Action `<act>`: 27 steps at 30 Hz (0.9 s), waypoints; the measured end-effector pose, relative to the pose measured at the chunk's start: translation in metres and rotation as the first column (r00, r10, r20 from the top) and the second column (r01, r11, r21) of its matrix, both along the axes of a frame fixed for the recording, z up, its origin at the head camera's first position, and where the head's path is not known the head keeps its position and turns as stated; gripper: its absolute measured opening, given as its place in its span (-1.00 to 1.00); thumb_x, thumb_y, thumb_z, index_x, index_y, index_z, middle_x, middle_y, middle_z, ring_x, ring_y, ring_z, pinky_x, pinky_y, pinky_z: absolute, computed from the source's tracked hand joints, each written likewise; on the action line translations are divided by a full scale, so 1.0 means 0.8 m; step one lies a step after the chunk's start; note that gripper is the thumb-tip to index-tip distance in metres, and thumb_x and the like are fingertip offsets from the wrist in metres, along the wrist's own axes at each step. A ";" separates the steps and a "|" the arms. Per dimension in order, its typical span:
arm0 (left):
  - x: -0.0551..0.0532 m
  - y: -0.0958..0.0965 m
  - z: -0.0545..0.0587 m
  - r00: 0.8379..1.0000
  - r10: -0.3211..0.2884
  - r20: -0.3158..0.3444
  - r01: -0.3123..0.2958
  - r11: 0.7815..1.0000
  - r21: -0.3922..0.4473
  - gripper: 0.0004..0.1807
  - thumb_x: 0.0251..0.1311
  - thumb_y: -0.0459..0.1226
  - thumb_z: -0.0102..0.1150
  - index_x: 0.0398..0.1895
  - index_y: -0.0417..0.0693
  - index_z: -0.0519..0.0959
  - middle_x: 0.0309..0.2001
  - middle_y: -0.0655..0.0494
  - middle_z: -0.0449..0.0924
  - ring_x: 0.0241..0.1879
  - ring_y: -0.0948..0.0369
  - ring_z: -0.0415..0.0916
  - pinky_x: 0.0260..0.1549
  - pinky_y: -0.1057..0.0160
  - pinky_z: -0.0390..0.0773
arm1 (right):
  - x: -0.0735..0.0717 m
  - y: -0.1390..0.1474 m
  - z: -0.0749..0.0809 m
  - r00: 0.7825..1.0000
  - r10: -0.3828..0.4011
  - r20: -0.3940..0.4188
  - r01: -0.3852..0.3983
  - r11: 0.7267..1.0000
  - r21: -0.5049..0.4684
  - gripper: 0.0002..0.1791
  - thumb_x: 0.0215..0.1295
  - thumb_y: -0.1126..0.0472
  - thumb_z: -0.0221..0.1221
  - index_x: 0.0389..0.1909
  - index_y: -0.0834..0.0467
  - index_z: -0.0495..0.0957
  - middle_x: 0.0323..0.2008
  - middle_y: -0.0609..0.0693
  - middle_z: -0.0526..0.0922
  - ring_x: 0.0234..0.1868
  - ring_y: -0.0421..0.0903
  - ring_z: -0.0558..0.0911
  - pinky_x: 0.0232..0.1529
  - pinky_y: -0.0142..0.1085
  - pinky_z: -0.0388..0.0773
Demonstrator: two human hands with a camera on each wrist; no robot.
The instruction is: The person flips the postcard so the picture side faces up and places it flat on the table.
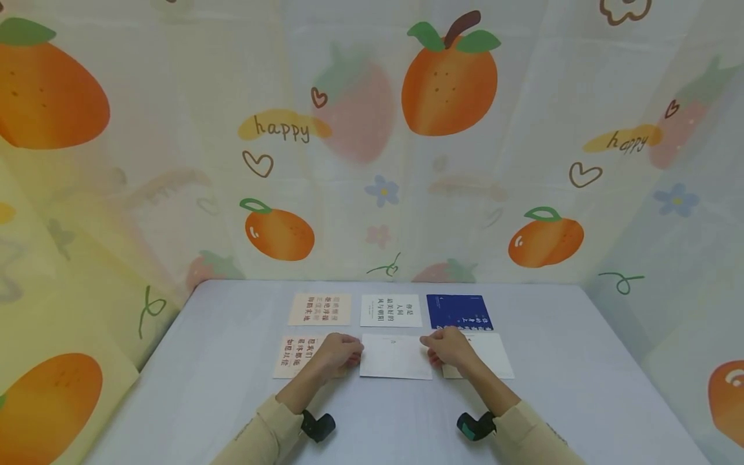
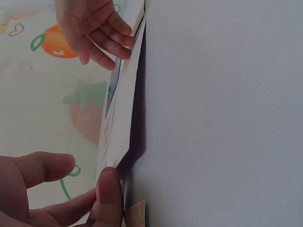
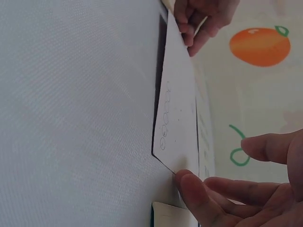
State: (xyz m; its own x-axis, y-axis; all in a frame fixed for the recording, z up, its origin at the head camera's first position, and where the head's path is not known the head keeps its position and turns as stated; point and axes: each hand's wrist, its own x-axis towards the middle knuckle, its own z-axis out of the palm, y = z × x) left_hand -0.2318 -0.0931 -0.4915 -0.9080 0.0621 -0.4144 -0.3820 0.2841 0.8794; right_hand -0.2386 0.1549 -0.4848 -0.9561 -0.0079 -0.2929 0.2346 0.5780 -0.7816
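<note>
A white postcard [image 1: 395, 358], its plain side up, is in the middle of the front row. In the right wrist view a row of small printed circles runs along its near edge, which stands slightly off the table over a shadow. My left hand [image 1: 340, 351] pinches its left edge, with the thumb [image 2: 109, 187] at the edge and fingers behind. At the right edge, my right hand [image 1: 450, 347] pinches it likewise, the thumb [image 3: 189, 184] near a corner. My left hand partly covers a peach lettered card [image 1: 295, 356]; my right partly covers another white card [image 1: 493, 355].
Behind lie a peach lettered card [image 1: 321, 309], a white lettered card [image 1: 391, 310] and a dark blue card [image 1: 459, 311]. They rest on a pale table [image 1: 192, 387]. A fruit-printed cloth [image 1: 349, 213] hangs behind and at the sides.
</note>
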 end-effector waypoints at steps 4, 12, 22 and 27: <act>0.000 -0.001 -0.002 1.000 -0.001 -0.003 0.001 1.000 -0.002 -0.65 0.23 -0.37 0.12 0.06 -0.37 0.53 -0.18 -0.10 0.58 -0.29 0.16 0.54 -0.30 0.33 0.60 | -0.001 0.000 0.000 1.000 0.004 0.002 -0.004 1.000 0.011 -0.64 0.32 0.14 0.17 -0.18 0.42 0.64 -0.46 0.11 0.65 -0.53 -0.12 0.61 -0.44 -0.32 0.62; 0.000 -0.002 -0.007 0.999 -0.010 -0.054 0.010 1.000 -0.011 -0.62 0.19 -0.39 0.12 0.09 -0.30 0.53 -0.20 -0.09 0.59 -0.35 0.16 0.52 -0.39 0.34 0.54 | 0.000 0.001 0.001 1.000 -0.004 0.002 0.004 1.000 0.015 -0.66 0.32 0.14 0.16 -0.22 0.40 0.64 -0.48 0.10 0.66 -0.52 -0.11 0.61 -0.43 -0.32 0.62; -0.001 -0.001 -0.012 0.997 0.021 -0.075 -0.026 0.998 -0.056 -0.59 0.12 -0.41 0.17 0.10 -0.28 0.53 -0.29 -0.06 0.63 -0.49 0.22 0.55 -0.52 0.35 0.55 | -0.004 0.001 -0.003 1.000 0.008 0.002 -0.008 1.000 -0.002 -0.67 0.32 0.16 0.16 -0.24 0.41 0.65 -0.50 0.09 0.65 -0.53 -0.12 0.61 -0.45 -0.33 0.62; -0.003 0.000 -0.016 0.996 0.015 -0.090 -0.023 0.996 -0.085 -0.60 0.12 -0.42 0.18 0.07 -0.32 0.54 -0.30 -0.06 0.63 -0.48 0.23 0.58 -0.48 0.35 0.59 | -0.007 0.004 -0.004 1.000 0.006 0.002 -0.006 1.000 -0.020 -0.72 0.28 0.22 0.19 -0.25 0.41 0.66 -0.52 0.10 0.65 -0.56 -0.13 0.60 -0.48 -0.35 0.61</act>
